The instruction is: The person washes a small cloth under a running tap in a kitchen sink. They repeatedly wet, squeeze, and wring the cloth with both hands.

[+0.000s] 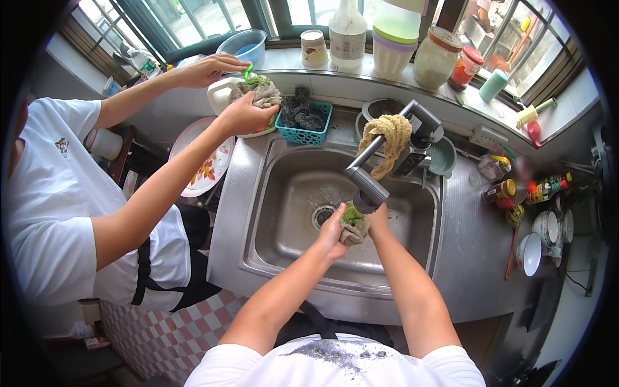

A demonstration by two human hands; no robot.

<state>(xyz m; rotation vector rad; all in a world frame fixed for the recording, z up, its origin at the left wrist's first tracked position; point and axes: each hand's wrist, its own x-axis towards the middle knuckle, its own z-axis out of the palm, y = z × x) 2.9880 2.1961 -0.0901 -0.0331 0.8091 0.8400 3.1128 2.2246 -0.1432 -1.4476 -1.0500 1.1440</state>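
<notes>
Over the stainless steel sink (300, 179), my left hand (332, 235) holds a bunched grey-brown cloth with a green scrubbing side (354, 227), just under the spout of the dark grey faucet (368, 186). My right hand (379, 220) is at the right side of that cloth, partly behind the spout, so its fingers are hidden. A tan towel (387, 140) hangs over the faucet's arm. The drain (322, 216) shows to the left of my hands.
A co-worker (96, 208) stands at the left, holding a similar cloth (261, 92) by a white pump bottle (221, 94). A teal basket (301, 136) of dark scrubbers stands behind the sink. Bowls (528, 254) and condiment bottles (498, 190) are on the right; jars (437, 58) line the sill.
</notes>
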